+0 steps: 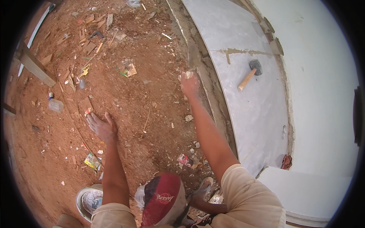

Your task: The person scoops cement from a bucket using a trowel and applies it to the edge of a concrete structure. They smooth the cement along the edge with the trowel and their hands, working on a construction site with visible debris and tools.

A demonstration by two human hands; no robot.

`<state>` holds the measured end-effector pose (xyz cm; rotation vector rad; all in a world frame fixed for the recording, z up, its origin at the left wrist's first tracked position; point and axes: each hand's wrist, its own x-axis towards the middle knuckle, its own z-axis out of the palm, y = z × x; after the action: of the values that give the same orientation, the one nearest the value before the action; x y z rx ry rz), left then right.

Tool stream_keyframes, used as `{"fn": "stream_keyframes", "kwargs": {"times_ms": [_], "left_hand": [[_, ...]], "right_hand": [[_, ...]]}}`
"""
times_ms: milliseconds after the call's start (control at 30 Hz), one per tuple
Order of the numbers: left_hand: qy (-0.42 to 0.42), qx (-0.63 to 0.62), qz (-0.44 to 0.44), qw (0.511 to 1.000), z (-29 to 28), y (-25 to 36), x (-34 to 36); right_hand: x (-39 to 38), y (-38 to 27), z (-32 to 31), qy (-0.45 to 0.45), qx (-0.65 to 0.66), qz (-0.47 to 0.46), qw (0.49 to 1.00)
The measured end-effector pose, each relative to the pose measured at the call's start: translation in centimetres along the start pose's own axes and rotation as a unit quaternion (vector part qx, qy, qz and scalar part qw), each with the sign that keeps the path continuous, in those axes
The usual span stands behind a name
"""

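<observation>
My right hand (190, 85) is closed around a small pale lump (187, 75) beside the mortar edge (208, 87) that borders the tiled floor. My left hand (101, 126) is open, fingers stretched out low over the reddish dirt, near a small cardboard scrap (86, 102). On the grey tiles (254, 114) to the right rests a rubber mallet (249, 74) with a dark head and wooden handle.
Scattered wood chips and litter (89, 47) cover the dirt. Wooden posts (36, 64) stand at the left. A white wall (319, 95) runs along the right. A white bucket (85, 203) sits at lower left, and my sandalled foot (199, 195) is below.
</observation>
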<state>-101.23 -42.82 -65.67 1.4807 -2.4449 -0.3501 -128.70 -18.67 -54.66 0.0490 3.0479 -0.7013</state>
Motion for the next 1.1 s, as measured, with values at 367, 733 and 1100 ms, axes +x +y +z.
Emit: {"fn": "stream_keyframes", "kwargs": {"times_ms": [367,733,1100], "left_hand": [[0.000,0.012,0.001,1.000,0.2,-0.3,0.2],[0.037,0.040,0.026,0.998,1.8,-1.8,-0.1],[-0.383,0.170,0.094,0.903,-6.5,-1.0,0.1]], "right_hand": [[4.1,-1.4,0.6,0.054,0.018,0.053,0.997],[-12.6,8.2,-11.6,-0.139,0.064,0.028,0.988],[-19.9,21.6,-40.2,-0.205,0.169,0.096,0.959]]}}
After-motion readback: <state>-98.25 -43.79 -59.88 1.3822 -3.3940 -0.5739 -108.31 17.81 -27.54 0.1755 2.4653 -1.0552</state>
